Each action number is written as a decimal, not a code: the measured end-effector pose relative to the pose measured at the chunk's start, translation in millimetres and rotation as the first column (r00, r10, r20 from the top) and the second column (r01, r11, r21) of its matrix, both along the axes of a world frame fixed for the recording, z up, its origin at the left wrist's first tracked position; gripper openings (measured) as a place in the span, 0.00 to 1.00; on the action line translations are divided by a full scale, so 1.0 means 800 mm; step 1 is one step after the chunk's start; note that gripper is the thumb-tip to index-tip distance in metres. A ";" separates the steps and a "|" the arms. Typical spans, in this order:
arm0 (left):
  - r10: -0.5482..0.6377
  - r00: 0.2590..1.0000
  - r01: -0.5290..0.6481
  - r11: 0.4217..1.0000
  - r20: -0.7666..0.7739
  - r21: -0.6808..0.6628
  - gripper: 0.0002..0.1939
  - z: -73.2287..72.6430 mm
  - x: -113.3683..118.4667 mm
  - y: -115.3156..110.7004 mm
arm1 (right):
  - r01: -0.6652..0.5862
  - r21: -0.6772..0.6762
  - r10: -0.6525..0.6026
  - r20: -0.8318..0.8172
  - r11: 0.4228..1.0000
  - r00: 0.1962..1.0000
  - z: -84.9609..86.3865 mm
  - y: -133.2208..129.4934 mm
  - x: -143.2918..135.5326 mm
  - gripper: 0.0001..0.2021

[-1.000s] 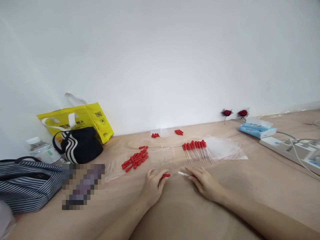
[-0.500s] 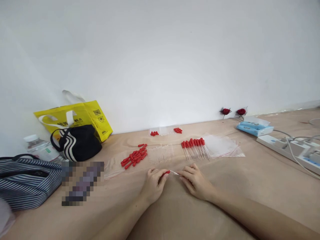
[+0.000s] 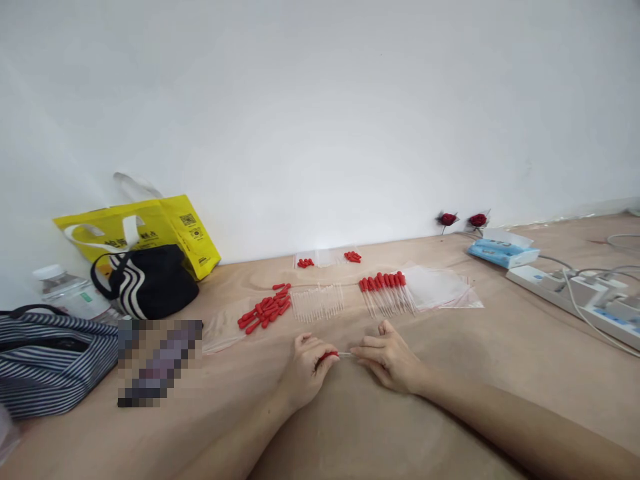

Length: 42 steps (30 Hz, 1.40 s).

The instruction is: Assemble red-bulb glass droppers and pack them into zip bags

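Midway between my two hands, low over the tan-covered counter (image 3: 360,427), a slim clear tube (image 3: 346,355) meets a small red rubber-like bulb (image 3: 327,357). My left hand (image 3: 309,367) pinches the bulb between thumb and fingers; my right hand (image 3: 387,357) pinches the tube's other end, its fingertips gathered close. The two pieces lie nearly in one line, their long axis running left to right across my body, with the bulb's mouth facing right. Neither hand is plainly nearer the join, and I cannot tell how deep the tube sits in the bulb.

Beyond my left hand lies the loose heap of red bulbs (image 3: 265,311); past the gap between my hands, the row of bare clear tubes (image 3: 317,302); beyond my right hand, the row of red-topped clear tubes (image 3: 384,283). The white wall (image 3: 325,133) bounds the far edge. My forearms have most room on the near side and rightward, up to the long white power strip (image 3: 555,293).
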<state>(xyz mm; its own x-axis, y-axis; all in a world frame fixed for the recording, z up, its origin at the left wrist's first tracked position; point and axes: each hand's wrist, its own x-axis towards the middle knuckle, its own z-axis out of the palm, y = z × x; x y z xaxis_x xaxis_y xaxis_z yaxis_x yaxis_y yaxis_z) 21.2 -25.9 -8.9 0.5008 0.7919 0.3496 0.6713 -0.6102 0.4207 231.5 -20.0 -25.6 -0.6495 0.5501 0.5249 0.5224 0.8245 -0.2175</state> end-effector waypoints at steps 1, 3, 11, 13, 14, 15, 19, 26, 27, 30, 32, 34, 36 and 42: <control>-0.014 1.000 0.014 1.000 -0.009 0.007 0.09 0.000 0.000 -0.001 | -0.005 0.016 0.005 0.018 1.000 1.000 -0.001 0.001 0.001 0.13; -0.038 0.999 0.038 0.999 -0.019 0.022 0.09 0.000 0.001 -0.002 | -0.016 0.041 0.013 0.058 0.999 0.998 -0.001 0.003 0.003 0.13; -0.057 0.998 0.058 0.994 -0.021 0.090 0.08 -0.004 0.002 0.001 | -0.020 0.067 0.019 0.018 0.998 1.000 0.000 0.011 -0.006 0.13; -0.059 0.998 0.061 0.992 -0.021 0.108 0.08 -0.005 0.002 0.003 | -0.012 0.047 0.012 -0.003 0.999 1.000 -0.001 0.012 -0.010 0.12; -0.066 0.998 0.068 0.991 -0.024 0.114 0.08 -0.005 0.002 0.003 | -0.009 0.040 0.009 -0.005 0.999 1.000 -0.001 0.012 -0.012 0.12; -0.073 0.997 0.076 0.990 -0.027 0.119 0.08 -0.005 0.002 0.003 | -0.005 0.037 0.005 -0.005 0.999 1.000 -0.002 0.012 -0.013 0.13; -0.086 0.996 0.089 0.988 -0.028 0.130 0.09 -0.002 0.004 0.002 | 0.012 0.015 -0.012 0.026 1.000 1.000 -0.002 0.012 -0.018 0.13; -0.097 0.995 0.099 0.991 -0.025 0.095 0.10 0.000 0.004 0.003 | 0.017 -0.072 -0.012 0.065 0.997 0.998 0.004 0.010 -0.022 0.12; -0.101 0.995 0.102 0.991 -0.016 0.086 0.10 0.000 0.002 0.004 | 0.018 -0.084 -0.012 0.073 0.996 0.997 0.005 0.010 -0.022 0.12; -0.077 0.997 0.077 0.996 0.000 0.035 0.10 0.001 -0.002 0.008 | 0.032 -0.103 -0.022 0.092 0.994 0.995 0.009 0.011 -0.021 0.11; -0.020 1.000 0.020 1.000 0.001 0.007 0.09 0.002 -0.006 0.011 | 0.039 -0.102 -0.030 0.084 0.994 0.996 0.012 0.012 -0.018 0.11; 0.040 0.999 -0.040 0.999 0.003 0.001 0.07 0.003 -0.010 0.013 | 0.045 -0.098 -0.037 0.074 0.994 0.997 0.013 0.014 -0.016 0.10; 0.064 0.998 -0.064 0.998 -0.006 -0.002 0.06 0.003 -0.013 0.014 | 0.061 -0.090 -0.054 0.071 0.994 0.996 0.013 0.016 -0.013 0.09; 0.111 0.994 -0.110 0.990 -0.010 0.087 0.08 0.003 -0.019 0.018 | 0.199 -0.012 -0.198 0.042 0.980 0.979 0.009 0.024 -0.010 0.08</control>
